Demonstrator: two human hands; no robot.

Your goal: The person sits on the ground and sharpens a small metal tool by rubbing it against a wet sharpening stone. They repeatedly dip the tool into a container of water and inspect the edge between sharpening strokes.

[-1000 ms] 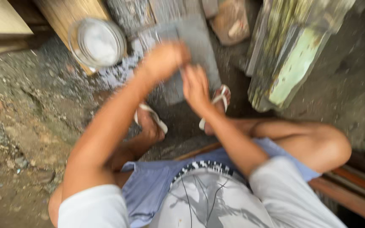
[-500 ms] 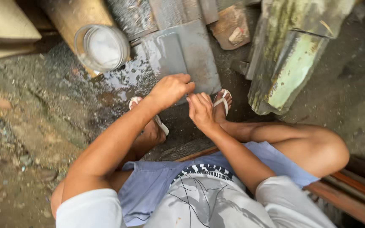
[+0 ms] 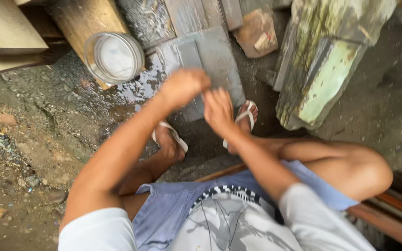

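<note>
My left hand (image 3: 184,86) is curled like a fist and blurred by motion, over the near part of a wet grey stone slab (image 3: 222,58). My right hand (image 3: 217,109) lies beside it, fingers pointing down toward the slab's near edge. Blur and the fingers hide whatever either hand holds. A smaller dark grey block (image 3: 189,52) rests on the slab just beyond my left hand. My feet in white flip-flops (image 3: 244,117) stand at either side of the slab's near end.
A round clear container (image 3: 114,56) sits on a wooden plank at the upper left, with a puddle (image 3: 138,86) beside it. A mossy green block (image 3: 326,74) leans at the right. A brick piece (image 3: 257,32) lies beyond the slab. Muddy ground (image 3: 29,139) spreads left.
Both hands slid from far up the slab back to its near edge, and now sit slightly farther forward again. The view has shifted a little.
</note>
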